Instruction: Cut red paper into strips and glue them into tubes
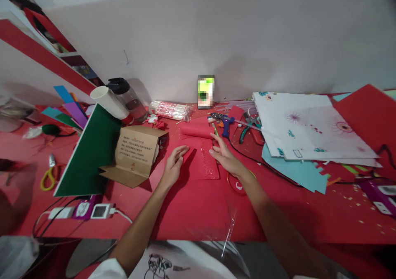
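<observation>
My left hand (pixel 175 165) is at the left side of a red paper sheet (pixel 193 169), fingers stretched out and held together, with nothing in it. Across from it, my right hand (pixel 227 157) has its fingers apart and is empty. Its fingertips are over or beside a clear, glossy strip (pixel 210 163) lying on the red paper; whether they touch it I cannot tell. A roll of red paper (pixel 198 129) lies just beyond both hands. Under my right wrist, a thin yellow-orange ring (pixel 229 185) is partly hidden.
A blue glue gun (pixel 228 126) and pliers (pixel 245 131) lie behind my right hand. Printed white sheets (pixel 309 124) are stacked at right. An open cardboard box (pixel 134 153), a green board (pixel 93 155) and yellow-handled scissors (pixel 49 176) are at left. A phone (pixel 206 92) leans on the wall.
</observation>
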Action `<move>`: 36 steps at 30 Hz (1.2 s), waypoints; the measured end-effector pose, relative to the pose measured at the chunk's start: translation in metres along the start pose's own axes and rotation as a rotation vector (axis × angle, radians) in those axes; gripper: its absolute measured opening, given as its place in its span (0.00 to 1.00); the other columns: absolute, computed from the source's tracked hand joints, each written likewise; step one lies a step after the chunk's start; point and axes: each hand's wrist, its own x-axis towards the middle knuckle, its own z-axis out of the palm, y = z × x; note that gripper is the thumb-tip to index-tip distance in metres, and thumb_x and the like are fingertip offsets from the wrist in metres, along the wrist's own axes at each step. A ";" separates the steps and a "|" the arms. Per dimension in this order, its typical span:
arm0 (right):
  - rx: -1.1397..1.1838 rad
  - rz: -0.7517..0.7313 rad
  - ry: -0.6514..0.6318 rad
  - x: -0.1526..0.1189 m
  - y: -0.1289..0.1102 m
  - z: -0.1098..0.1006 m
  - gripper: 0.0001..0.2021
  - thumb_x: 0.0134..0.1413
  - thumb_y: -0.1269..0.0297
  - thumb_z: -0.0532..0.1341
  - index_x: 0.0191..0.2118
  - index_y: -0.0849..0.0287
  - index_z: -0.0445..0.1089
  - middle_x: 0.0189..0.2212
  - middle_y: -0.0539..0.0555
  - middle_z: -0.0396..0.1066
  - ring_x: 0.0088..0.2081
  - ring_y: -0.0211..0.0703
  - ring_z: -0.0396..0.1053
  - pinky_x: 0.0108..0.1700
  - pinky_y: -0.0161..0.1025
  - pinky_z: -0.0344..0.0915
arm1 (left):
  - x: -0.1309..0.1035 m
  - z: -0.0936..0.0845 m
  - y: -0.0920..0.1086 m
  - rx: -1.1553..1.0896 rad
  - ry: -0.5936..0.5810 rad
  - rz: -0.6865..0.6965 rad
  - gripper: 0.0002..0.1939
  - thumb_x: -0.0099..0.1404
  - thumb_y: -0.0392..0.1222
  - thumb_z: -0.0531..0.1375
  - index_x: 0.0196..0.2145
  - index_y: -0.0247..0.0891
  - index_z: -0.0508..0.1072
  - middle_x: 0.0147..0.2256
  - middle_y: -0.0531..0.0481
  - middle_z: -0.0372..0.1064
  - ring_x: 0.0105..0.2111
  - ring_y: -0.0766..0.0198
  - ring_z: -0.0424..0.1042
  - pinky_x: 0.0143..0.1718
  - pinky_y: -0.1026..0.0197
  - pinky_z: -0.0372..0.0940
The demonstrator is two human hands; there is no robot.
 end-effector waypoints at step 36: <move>0.011 0.169 0.005 -0.002 0.005 -0.010 0.34 0.66 0.49 0.58 0.73 0.45 0.51 0.41 0.52 0.68 0.44 0.46 0.68 0.54 0.52 0.66 | 0.011 0.002 -0.011 0.764 -0.387 0.441 0.26 0.78 0.50 0.50 0.68 0.37 0.63 0.71 0.37 0.54 0.74 0.50 0.44 0.72 0.40 0.53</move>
